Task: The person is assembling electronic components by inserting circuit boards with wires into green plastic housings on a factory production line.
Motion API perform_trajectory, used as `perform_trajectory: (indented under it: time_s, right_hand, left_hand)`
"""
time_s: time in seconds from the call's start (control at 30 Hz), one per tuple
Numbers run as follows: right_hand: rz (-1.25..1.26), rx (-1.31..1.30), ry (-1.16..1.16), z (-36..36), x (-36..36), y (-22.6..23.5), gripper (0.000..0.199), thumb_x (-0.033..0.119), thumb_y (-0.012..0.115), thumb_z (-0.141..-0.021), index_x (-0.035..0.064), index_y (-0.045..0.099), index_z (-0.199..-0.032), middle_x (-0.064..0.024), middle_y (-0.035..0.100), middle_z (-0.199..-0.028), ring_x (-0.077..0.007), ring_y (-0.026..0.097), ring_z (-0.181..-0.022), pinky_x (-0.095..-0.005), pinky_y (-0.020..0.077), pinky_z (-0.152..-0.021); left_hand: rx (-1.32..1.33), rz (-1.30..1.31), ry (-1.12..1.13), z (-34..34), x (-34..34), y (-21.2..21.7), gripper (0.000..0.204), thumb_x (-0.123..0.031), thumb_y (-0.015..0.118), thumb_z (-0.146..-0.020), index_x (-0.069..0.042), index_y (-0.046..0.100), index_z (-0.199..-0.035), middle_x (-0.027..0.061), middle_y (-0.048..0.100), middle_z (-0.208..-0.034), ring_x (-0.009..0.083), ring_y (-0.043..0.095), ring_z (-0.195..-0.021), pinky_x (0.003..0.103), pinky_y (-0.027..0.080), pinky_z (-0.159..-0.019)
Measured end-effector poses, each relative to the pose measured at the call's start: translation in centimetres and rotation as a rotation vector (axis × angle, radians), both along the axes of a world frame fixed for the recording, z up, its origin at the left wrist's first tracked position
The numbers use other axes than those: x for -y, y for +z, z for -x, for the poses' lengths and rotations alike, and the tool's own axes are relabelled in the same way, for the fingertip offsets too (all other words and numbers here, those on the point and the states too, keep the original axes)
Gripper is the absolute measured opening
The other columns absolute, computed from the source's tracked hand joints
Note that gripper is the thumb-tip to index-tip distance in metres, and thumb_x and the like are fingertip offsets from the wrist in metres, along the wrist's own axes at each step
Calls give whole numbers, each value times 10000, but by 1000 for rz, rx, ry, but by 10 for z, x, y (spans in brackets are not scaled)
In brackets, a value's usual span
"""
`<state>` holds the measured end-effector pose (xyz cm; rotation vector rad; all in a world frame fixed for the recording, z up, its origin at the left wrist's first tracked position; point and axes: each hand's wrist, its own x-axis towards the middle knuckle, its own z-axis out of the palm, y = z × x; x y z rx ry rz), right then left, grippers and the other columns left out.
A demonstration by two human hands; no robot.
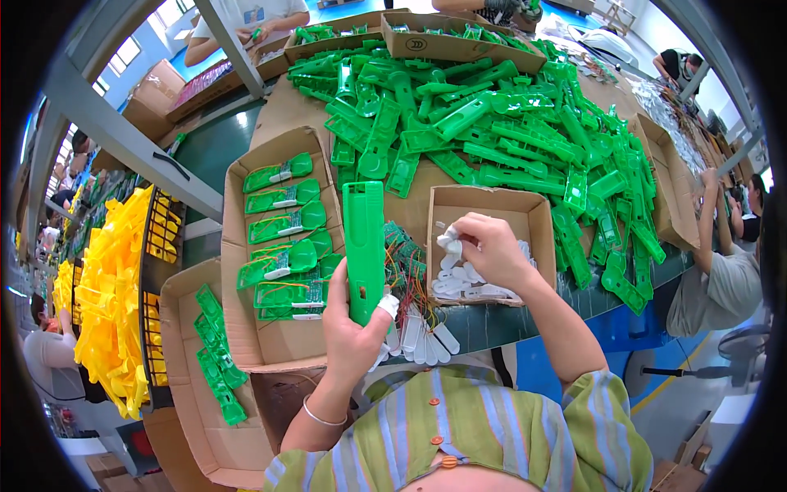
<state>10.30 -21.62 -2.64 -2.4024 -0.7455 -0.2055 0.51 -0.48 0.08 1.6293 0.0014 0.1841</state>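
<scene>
My left hand (348,343) is closed around a long green plastic shell (363,234), held upright with its slotted end at the top. White wrapping covers the left thumb tip. Over a small cardboard box (490,195) of loose white plastic pieces (471,281), my right hand (496,252) has its fingers pinched together. There is white at its fingertips; whether that is wrapping or a held piece I cannot make out. Between the hands lie small circuit boards with coloured wires (403,254) and white oblong parts (426,340) at the table edge.
A large heap of green shells (492,123) covers the far table. To the left, one carton (283,348) holds shells fitted with wired boards, and a lower carton (195,435) holds more green parts. Yellow parts (115,303) fill a black crate. Other people work around the table.
</scene>
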Motion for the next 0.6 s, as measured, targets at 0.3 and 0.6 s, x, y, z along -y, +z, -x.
perform_trajectory:
  time_s: [0.3, 0.6]
  right_hand:
    - [-999, -852, 301, 51, -48, 41, 184, 6, 588, -811, -2, 479, -959, -32, 585, -790, -73, 572, -728, -220, 483, -649]
    - [-943, -731, 187, 61, -54, 39, 111, -40, 579, -798, -12, 498, -869, -51, 594, -791, -81, 583, -713, -222, 495, -618]
  left_hand:
    - [-15, 276, -304, 5, 5, -1, 669, -121, 578, -809, 5, 200, -1346, 101, 439, -1191, 170, 475, -1050, 294, 411, -871]
    - [82, -204, -190, 9, 3, 4, 697, -118, 587, -793, 1, 194, -1356, 109, 505, -1126, 169, 522, -965, 308, 431, -838]
